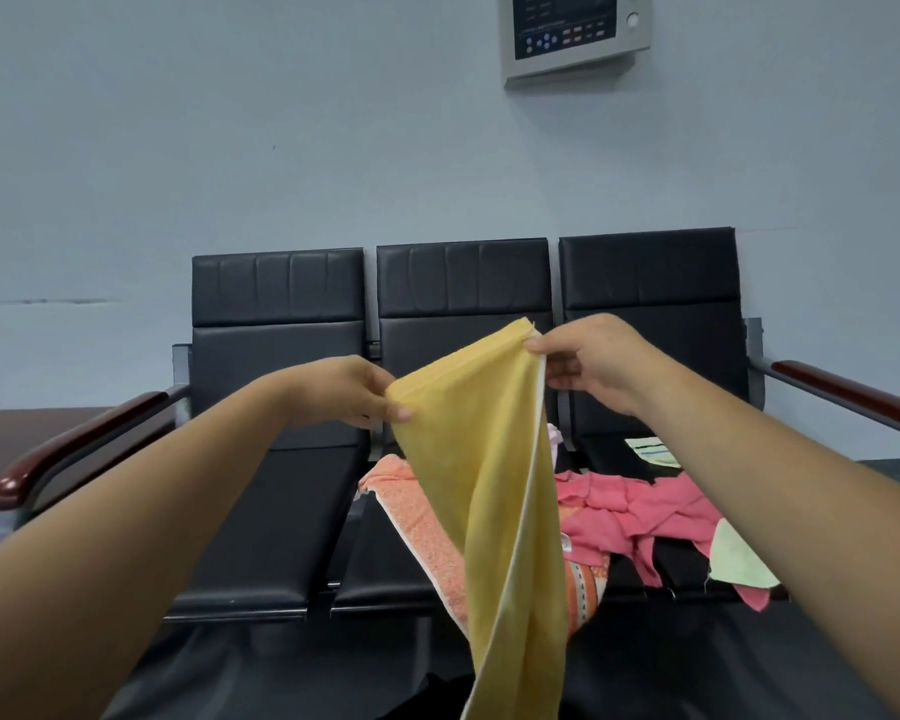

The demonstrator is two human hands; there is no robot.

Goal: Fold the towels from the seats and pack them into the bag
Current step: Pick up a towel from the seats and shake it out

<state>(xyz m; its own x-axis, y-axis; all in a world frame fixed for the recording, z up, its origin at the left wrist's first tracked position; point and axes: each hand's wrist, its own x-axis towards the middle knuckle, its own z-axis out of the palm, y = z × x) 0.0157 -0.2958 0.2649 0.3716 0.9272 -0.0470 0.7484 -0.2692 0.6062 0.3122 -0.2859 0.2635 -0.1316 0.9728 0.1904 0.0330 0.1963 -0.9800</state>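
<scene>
Hanging above the middle seat's front edge, the yellow towel (494,491) is pinched at its top corners by the left hand (346,392) and right hand (588,363). Other towels (640,517) litter the black bench (281,511) against a pale wall (230,148).

Soft, even indoor light is washing the pale wall (230,148), and shadows are showing only faintly. The black seats (276,522) are giving off a dull sheen; the yellow towel (489,485) is reading bright. Wide-angle distortion is bowing the armrests (74,444) (strongest toward the edges), and fine detail is looking slightly smeared.
</scene>
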